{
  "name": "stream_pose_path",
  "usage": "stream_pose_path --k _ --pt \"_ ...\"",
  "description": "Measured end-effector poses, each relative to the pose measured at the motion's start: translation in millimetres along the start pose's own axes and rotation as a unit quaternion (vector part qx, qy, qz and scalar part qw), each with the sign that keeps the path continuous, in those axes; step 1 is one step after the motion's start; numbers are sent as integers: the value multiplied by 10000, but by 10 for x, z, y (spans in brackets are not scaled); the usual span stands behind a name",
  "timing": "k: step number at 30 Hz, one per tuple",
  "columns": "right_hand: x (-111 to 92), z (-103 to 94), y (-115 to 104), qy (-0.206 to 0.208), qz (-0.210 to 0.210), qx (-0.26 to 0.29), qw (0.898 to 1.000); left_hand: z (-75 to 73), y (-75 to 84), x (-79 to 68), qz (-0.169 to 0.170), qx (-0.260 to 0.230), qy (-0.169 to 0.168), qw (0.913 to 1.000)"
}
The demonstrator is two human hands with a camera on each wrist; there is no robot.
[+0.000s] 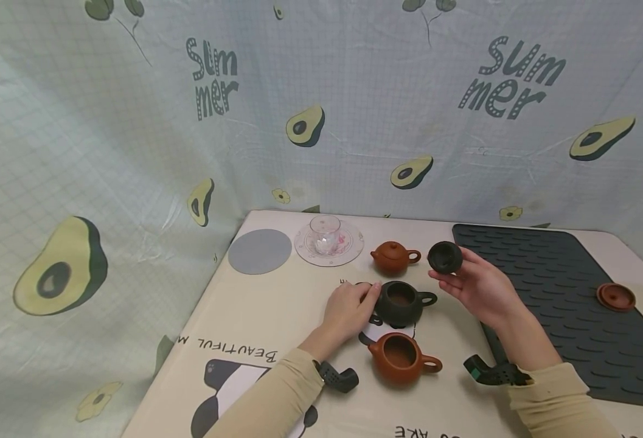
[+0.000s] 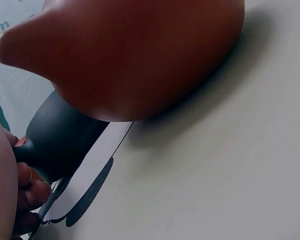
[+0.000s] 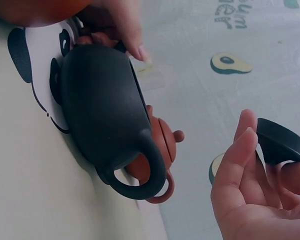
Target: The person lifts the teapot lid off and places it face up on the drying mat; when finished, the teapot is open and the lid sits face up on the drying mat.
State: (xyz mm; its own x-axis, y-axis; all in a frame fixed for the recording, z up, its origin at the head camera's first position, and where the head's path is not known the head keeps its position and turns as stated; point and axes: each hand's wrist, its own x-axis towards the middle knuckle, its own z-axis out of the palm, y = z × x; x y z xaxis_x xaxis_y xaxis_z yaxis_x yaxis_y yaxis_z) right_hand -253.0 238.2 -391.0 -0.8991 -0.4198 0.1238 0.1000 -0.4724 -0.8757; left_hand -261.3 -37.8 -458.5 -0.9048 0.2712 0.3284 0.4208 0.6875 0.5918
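On my head feed, the left hand (image 1: 350,308) covers the spout of the black teapot (image 1: 401,315) at nine o'clock of its body, so I cannot make out the spout's tip; the pot stands lidless, its handle at three. Toward one o'clock from it, the right hand (image 1: 485,289) pinches the black teapot lid (image 1: 444,257) aloft, its inside too dark to read. Around the pot, a lidded brown clay teapot (image 1: 392,261) sits at twelve, an open brown clay teapot (image 1: 401,367) at six, and a clear glass cup (image 1: 325,236) on a floral coaster (image 1: 348,254) at ten, with a grey disc (image 1: 260,251) beyond. At three lie a dark ribbed mat (image 1: 551,298) and, on it, a small brown clay lid (image 1: 617,297). On my left wrist feed, the open clay teapot blocks much of the black one, its own top cut off; at nine o'clock the left fingers, partly out of frame, grip the black spout. On my right wrist feed, the black teapot half hides the lidded clay one; at four o'clock the right hand, cropped by the edges, holds the lid clear of it.
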Motion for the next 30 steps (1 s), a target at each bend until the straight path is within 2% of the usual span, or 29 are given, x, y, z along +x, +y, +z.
stream_pose_path --k 6,11,16,21,30 --pt "-8 -23 -34 -265 -39 513 9983 -16 19 9 10 -38 3 10000" --pt "-9 -35 -74 -192 161 733 9970 -24 26 17 -29 -53 -17 10000" --pt "-18 -39 -115 -73 223 666 9975 -27 26 16 -57 -60 -37 10000" --pt "-23 -37 -134 -12 23 468 9989 -26 25 17 -75 -70 -36 9999" --pt "-13 -4 -149 568 -205 -178 9980 -27 22 18 -74 -65 -37 9999"
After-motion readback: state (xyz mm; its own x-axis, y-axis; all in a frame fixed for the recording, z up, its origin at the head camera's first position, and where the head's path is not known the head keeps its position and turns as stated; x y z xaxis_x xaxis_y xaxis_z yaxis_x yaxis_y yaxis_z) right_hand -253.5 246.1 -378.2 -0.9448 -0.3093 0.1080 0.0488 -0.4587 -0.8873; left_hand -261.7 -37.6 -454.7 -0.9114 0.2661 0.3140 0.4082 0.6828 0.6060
